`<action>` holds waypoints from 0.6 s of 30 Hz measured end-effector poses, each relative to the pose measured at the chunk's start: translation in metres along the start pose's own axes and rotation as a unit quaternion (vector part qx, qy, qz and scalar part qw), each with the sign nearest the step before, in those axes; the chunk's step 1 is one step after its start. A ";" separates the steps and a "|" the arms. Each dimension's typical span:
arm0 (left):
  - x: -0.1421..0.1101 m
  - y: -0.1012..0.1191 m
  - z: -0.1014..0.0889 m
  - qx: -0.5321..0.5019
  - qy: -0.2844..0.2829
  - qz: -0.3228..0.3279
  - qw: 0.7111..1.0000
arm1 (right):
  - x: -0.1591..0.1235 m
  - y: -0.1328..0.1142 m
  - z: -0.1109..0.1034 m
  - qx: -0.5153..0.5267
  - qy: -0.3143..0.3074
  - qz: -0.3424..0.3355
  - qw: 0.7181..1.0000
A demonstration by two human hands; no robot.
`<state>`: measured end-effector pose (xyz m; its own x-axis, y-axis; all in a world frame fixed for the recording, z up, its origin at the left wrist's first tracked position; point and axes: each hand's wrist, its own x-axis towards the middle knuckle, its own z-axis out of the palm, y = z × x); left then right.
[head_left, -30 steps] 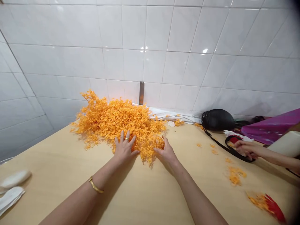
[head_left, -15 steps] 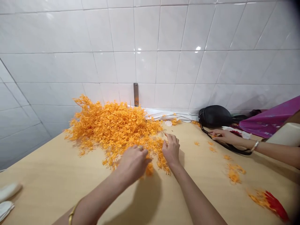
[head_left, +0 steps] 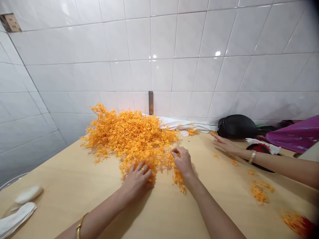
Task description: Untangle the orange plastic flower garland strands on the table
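Note:
A tangled heap of thin orange plastic flower sprigs [head_left: 134, 129] lies on the light wooden table in front of me. My left hand [head_left: 138, 176] rests palm down on the heap's near edge, fingers spread and touching the sprigs. It wears a ring and, on the wrist, a gold bangle. At the heap's right edge my right hand [head_left: 183, 162] has its fingers curled and pinched on an orange sprig, partly hidden by the hand. Beneath its wrist a strip of loose sprigs [head_left: 179, 182] trails over the table.
A co-worker's hand [head_left: 225, 146] reaches in from the right, beside a black bag [head_left: 238, 126] and purple cloth [head_left: 295, 132]. Small orange clusters [head_left: 259, 192] are scattered below it. A white flower [head_left: 184, 133] lies near the tiled wall; white objects [head_left: 29, 195] sit at left.
My left hand has opened from a closed grip and moved onto the heap. My right fingers have curled in. The co-worker's hand has left the bag's strap and stretched out flat; the view has shifted.

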<state>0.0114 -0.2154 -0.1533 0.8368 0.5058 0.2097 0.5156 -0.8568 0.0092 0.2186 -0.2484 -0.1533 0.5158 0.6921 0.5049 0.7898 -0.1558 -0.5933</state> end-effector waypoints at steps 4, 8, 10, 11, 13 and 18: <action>-0.004 -0.028 -0.004 0.008 -0.011 -0.032 0.999 | 0.021 0.001 -0.021 0.016 0.042 0.038 0.998; -0.007 -0.035 -0.014 -0.025 -0.031 -0.027 0.999 | 0.033 -0.005 -0.031 0.019 0.041 0.048 0.998; -0.011 -0.028 -0.024 -0.040 -0.012 -0.001 0.999 | 0.033 -0.007 -0.030 0.028 0.027 0.046 0.998; -0.013 -0.023 -0.030 -0.043 0.013 0.012 0.999 | 0.032 -0.008 -0.028 0.035 0.017 0.044 0.998; -0.014 -0.011 -0.044 -0.036 0.093 0.021 0.995 | 0.028 -0.011 -0.024 0.056 -0.007 0.036 0.998; 0.014 0.010 -0.069 -0.025 0.243 0.031 0.969 | 0.012 -0.036 -0.015 0.121 -0.087 -0.020 0.989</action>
<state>0.0154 -0.2236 -0.0830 0.6737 0.3567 0.6472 0.4479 -0.8937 0.0263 0.2009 -0.2452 -0.1163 0.4047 0.8086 0.4271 0.6948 0.0317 -0.7185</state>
